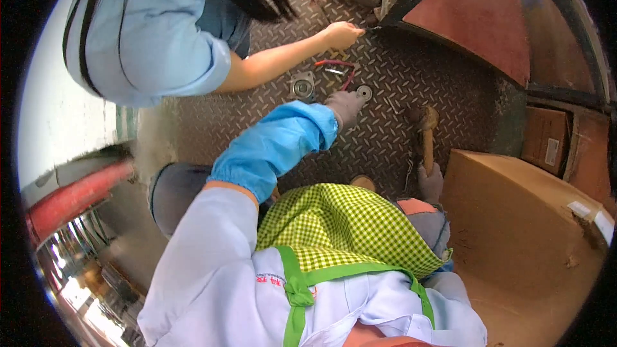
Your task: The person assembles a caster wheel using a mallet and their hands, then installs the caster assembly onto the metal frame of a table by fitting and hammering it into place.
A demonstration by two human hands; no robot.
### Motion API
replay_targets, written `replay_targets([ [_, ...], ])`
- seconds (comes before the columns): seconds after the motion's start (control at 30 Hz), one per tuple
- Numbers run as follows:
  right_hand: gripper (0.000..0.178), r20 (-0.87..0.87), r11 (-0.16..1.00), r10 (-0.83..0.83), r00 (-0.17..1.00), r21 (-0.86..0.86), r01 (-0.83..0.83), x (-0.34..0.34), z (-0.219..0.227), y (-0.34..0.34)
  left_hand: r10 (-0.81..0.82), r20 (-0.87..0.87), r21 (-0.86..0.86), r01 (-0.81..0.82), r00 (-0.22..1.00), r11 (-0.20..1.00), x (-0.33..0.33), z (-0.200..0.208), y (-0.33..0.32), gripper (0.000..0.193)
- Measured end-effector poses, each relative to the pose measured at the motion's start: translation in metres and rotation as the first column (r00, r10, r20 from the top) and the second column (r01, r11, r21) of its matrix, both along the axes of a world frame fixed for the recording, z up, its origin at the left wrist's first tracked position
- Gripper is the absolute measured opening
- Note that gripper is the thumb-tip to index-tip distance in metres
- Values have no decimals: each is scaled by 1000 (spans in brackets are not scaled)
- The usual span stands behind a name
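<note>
My left hand point(345, 108), in a grey glove with a blue sleeve cover on the arm, is closed at the edge of a small round metal ring point(364, 92) low over the floor. In my right hand point(431, 184), also gloved, is the wooden handle of a hammer point(428, 138); its worn head points away from me. Beyond my left hand lies a tool with red handles point(350, 77), partly hidden by the fingers. A square metal flange bearing point(302, 86) with a round centre sits to the left of that hand.
A co-worker in a light blue shirt point(148, 38) leans in from the far left; their hand point(342, 35) grips a thin tool. A large cardboard box point(514, 218) stands close at my right. Dark patterned metal flooring point(218, 115) lies beneath, with a red panel point(475, 16) at far right.
</note>
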State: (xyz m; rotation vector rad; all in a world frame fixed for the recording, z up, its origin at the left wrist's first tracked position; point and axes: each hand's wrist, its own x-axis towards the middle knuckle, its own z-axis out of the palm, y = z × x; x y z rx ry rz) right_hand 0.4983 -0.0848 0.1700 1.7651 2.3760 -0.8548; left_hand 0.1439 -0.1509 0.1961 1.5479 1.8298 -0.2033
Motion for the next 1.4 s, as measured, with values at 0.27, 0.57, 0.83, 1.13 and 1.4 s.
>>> replay_targets([
  [0.27, 44, -185, 990, 92, 978, -91, -111, -60, 11, 6, -317, 21, 63, 315, 948, 947, 18, -2, -3, 34],
  [0.57, 42, -330, 974, 227, 916, 73, -215, -118, 54, 27, -315, 123, -60, 324, 941, 944, 15, 30, -10, 38],
  [0.83, 55, 39, 991, -66, 997, -111, 70, -48, -7, -24, -161, 116, -63, 169, 980, 984, 1, -23, -21, 24],
  [1.13, 68, 178, 994, 26, 984, 103, -45, -65, 14, -38, 346, 214, 47, -363, 913, 930, -33, -31, -49, 54],
  [1.4, 73, 33, 857, 490, 871, 162, -489, -152, 4, 30, 382, 295, -247, -316, 876, 916, -5, -71, -69, 113],
])
